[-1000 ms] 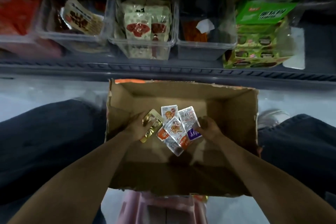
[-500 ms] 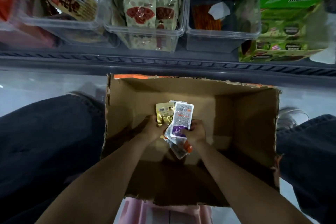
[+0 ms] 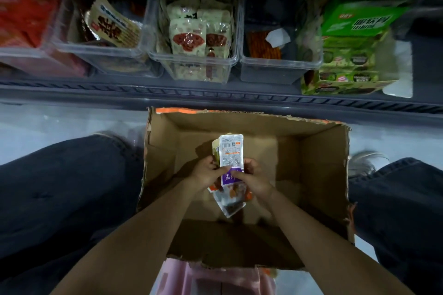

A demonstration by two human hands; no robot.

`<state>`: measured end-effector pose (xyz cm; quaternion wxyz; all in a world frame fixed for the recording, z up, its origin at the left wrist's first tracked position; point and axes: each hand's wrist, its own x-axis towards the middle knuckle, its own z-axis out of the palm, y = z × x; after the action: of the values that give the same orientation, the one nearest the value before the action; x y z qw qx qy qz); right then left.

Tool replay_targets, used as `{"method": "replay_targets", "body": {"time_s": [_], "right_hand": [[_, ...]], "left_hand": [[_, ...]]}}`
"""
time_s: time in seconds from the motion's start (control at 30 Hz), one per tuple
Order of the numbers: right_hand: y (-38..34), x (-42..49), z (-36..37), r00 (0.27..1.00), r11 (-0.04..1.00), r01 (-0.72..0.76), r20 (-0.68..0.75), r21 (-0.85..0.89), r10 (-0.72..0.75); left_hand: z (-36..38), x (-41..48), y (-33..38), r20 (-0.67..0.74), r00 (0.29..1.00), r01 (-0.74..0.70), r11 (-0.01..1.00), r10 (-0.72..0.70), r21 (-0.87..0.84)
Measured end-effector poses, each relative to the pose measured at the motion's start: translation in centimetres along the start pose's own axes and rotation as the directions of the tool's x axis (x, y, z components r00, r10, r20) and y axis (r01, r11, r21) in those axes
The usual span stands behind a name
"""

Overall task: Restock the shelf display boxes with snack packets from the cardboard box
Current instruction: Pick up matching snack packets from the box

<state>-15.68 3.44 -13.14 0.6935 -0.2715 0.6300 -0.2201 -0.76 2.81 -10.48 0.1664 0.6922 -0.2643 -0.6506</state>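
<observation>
An open cardboard box [image 3: 321,175] stands on the floor between my knees. Inside it both hands hold a gathered stack of snack packets [image 3: 231,153], a white packet with a barcode and purple band on top. My left hand [image 3: 206,172] grips the stack from the left, thumb on the front. My right hand [image 3: 251,176] grips it from the right. More packet ends stick out below the hands. On the shelf above stand clear display boxes: one with a tan packet [image 3: 112,24], one with cream and red packets [image 3: 194,36], one nearly bare [image 3: 278,64].
A green carton display [image 3: 347,55] stands at the shelf's right. Red packets [image 3: 21,19] fill the far-left bin. The dark shelf rail [image 3: 215,96] runs just behind the cardboard box. My dark trouser legs flank the box, and something pink [image 3: 215,280] lies under its near edge.
The packets lay spread on the box floor a second ago. Both hands have swept them together into one upright stack and drawn closer to each other.
</observation>
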Motion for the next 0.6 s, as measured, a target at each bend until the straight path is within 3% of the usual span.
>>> {"method": "replay_targets", "body": {"time_s": [0.13, 0.23, 0.33, 0.5, 0.6], "right_hand": [[-2.3, -2.2, -0.5, 0.996, 0.995, 0.092, -0.010, 0.031, -0.092], [-4.7, -4.5, -0.9, 0.996, 0.994, 0.079, 0.033, 0.077, -0.081], [-7.4, -7.2, -1.7, 0.990, 0.995, 0.103, 0.099, 0.002, -0.103], [-12.0, -12.1, -3.2, 0.969, 0.979, 0.170, 0.202, -0.114, -0.145], [-14.8, -14.9, -3.5, 0.952, 0.953, 0.225, 0.255, -0.202, -0.170]], "left_hand": [[-0.7, -2.6, 2.3, 0.062, 0.998, -0.025, 0.997, 0.030, -0.077], [-1.3, -4.6, 3.9, 0.141, 0.989, -0.030, 0.998, 0.037, -0.055], [-2.3, -7.2, 5.9, 0.190, 0.980, -0.046, 0.998, 0.054, -0.047], [-3.4, -11.9, 9.5, -0.016, 0.949, -0.315, 0.948, 0.316, 0.046], [-3.7, -14.8, 11.9, 0.012, 0.920, -0.389, 0.906, 0.392, 0.166]]}}
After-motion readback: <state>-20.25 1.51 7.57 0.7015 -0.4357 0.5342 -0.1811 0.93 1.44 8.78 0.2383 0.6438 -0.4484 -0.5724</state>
